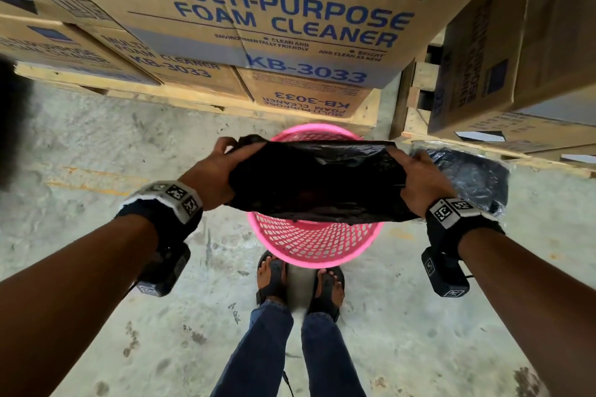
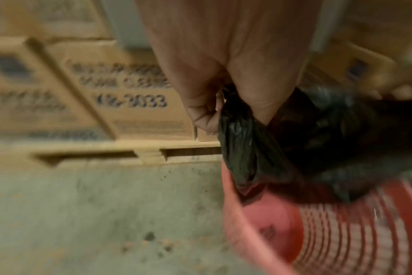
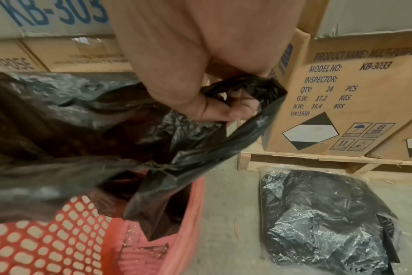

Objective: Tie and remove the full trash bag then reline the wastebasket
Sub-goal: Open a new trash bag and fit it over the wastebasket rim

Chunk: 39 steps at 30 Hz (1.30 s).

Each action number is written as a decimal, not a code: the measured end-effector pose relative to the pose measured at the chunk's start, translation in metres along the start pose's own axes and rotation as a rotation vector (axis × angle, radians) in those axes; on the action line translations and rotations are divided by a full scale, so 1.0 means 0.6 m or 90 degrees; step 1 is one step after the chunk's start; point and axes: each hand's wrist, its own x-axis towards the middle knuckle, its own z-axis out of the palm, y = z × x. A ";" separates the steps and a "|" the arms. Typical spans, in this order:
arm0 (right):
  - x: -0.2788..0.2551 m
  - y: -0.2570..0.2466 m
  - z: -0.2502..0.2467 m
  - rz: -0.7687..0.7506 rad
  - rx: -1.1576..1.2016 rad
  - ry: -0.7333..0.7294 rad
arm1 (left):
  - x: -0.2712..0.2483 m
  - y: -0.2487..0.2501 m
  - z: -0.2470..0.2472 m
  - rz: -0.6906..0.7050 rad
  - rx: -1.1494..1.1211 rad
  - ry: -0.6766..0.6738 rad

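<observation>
The left hand (image 1: pixel 211 171) and right hand (image 1: pixel 419 182) each pinch one end of the black trash bag (image 1: pixel 317 182), stretched between them just above the pink wastebasket (image 1: pixel 314 243), seemingly to spread its mouth for lining; beyond the right hand, a packet of bags (image 1: pixel 474 177) lies on the floor.

Two hands (image 1: pixel 213 171) (image 1: pixel 422 180) gripping one black trash bag (image 1: pixel 317 184), one pink wastebasket (image 1: pixel 314 242) standing on the floor, one clear packet of bags (image 1: pixel 477 177) lying beside it, two wooden pallets (image 1: pixel 200 100) (image 1: pixel 416 90) carrying several cardboard boxes (image 1: pixel 274 16)
</observation>
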 end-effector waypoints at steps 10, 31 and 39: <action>0.108 0.036 0.043 -0.004 -0.007 0.063 | 0.151 -0.035 -0.003 -0.091 0.008 0.014; 0.054 0.112 0.157 0.068 0.393 0.036 | 0.066 -0.087 0.092 -0.252 -0.529 0.108; -0.022 0.114 0.149 0.110 0.504 0.191 | 0.011 -0.081 0.124 -0.114 -0.163 0.200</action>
